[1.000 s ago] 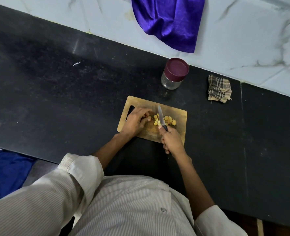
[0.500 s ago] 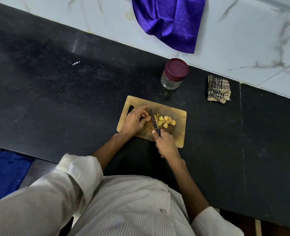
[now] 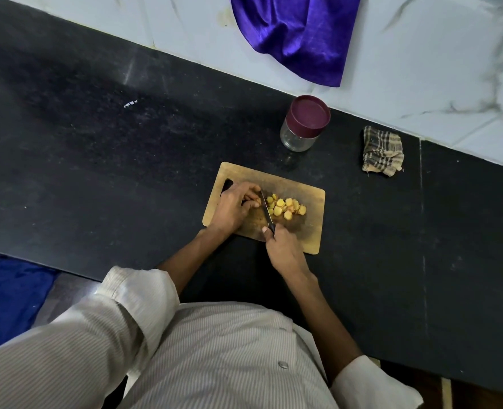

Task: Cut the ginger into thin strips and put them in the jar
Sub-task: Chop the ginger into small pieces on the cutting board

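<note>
Right hand (image 3: 284, 252) gripping knife (image 3: 266, 212) on wooden cutting board (image 3: 310, 231), left hand (image 3: 232, 206) fingers curled, pinching uncut ginger, cut ginger pieces (image 3: 287, 207) beside blade, lidded jar (image 3: 303, 123) beyond.

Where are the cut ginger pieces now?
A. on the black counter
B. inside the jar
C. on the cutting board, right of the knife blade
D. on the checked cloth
C: the yellow ginger pieces lie on the cutting board, right of the knife blade; the jar is lidded.
</note>
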A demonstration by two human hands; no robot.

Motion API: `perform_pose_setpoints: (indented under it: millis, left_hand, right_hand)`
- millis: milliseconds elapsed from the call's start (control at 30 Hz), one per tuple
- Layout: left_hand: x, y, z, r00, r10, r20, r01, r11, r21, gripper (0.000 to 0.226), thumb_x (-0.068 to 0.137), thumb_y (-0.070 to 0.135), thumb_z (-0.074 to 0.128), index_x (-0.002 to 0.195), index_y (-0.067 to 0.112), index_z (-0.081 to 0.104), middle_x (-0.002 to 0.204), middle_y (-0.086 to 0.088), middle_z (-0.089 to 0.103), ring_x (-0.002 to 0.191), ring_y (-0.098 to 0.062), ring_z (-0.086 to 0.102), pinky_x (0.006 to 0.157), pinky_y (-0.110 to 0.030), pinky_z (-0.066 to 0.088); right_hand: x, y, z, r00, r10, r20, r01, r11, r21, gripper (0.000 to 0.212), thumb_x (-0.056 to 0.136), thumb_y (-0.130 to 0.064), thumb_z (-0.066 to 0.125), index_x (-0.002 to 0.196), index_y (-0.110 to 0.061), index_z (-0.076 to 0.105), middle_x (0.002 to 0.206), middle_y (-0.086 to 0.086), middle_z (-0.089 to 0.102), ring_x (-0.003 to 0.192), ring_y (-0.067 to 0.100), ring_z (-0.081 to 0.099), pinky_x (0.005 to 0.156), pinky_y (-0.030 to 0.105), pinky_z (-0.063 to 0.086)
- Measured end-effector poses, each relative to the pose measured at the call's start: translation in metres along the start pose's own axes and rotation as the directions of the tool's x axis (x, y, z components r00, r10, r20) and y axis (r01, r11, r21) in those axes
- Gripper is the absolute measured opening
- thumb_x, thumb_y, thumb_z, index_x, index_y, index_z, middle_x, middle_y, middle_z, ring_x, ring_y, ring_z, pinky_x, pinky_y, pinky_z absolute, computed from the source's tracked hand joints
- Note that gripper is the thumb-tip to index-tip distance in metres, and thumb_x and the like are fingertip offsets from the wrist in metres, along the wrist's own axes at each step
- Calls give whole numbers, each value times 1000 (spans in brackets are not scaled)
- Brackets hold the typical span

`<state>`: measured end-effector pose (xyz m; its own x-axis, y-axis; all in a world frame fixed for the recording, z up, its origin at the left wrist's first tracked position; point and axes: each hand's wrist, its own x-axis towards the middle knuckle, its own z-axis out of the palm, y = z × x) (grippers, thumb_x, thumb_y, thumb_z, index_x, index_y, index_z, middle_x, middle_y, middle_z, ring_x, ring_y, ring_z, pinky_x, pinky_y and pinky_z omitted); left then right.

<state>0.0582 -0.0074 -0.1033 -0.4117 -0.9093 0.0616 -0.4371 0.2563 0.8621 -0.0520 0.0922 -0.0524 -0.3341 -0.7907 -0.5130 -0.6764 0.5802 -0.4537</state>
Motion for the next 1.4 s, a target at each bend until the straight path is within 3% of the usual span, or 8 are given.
perform_pose_setpoints:
  millis: [233,367,500,700,967,1200,1300,1400]
  left_hand:
    - [3,1,0,999,-31,-37,30,999,-28,24,76,-8,70,89,10,60,88,1,61,75,5,56,70,-4,40]
    - [4,0,1,998,-48,-38,46,998,-35,27,77,-8,70,82,13,54,83,1,59,72,6,55,67,-4,40]
    - [4,0,1,998,-42,-43,41,999,-29,29,76,-8,70,80,14,51,77,13,53,72,10,53,65,-4,37]
    - [2,0,0,999,-43,-32,41,997,-67,30,77,-8,69,79,15,49,82,-4,62,80,-14,65,71,-26,52]
    - [1,4,0,997,-70,-32,68,996,-58,17,79,-4,68,84,6,55,85,-4,64,86,-19,62,77,-32,50]
    - [0,4,-3,999,-27,-18,26,998,-64,19,81,-3,68,85,12,56,91,-6,65,87,-17,62,79,-26,51]
    - [-1,5,-4,1000,-7,13,8,999,-35,17,81,-1,69,90,11,61,91,-2,64,88,-13,60,81,-28,51]
    - [-1,6,-5,999,-15,37,16,1000,-25,15,82,3,69,93,12,64,93,0,64,90,-14,60,84,-31,52]
  right_hand:
    - [1,-3,-1,1000,9,9,-9,1000,-29,31,107,-32,39,117,-8,55,107,11,64,102,28,63,79,38,47]
    - [6,-7,1,999,34,17,-33,998,-44,30,106,-33,39,115,-9,56,107,11,65,99,27,64,85,45,52]
    - [13,-16,0,997,66,35,-64,997,-47,30,106,-34,41,117,-10,55,108,10,64,100,25,64,87,45,53]
    - [21,-30,-3,993,113,41,-108,989,-99,36,106,-34,39,126,-9,55,118,12,62,108,28,61,83,40,48]
    - [9,-18,-3,994,97,48,-91,991,-100,33,106,-35,39,118,-10,57,112,11,63,102,25,61,79,36,44]
    - [4,-6,-3,995,89,43,-90,996,27,35,105,-37,40,114,-9,59,113,14,64,104,32,62,90,45,50]
    - [5,-3,-8,995,94,30,-97,991,97,36,104,-40,41,115,-10,58,107,13,64,101,34,64,89,52,53]
    - [6,2,-13,994,112,16,-113,978,177,36,104,-40,41,119,-12,58,96,8,59,90,30,62,87,49,55]
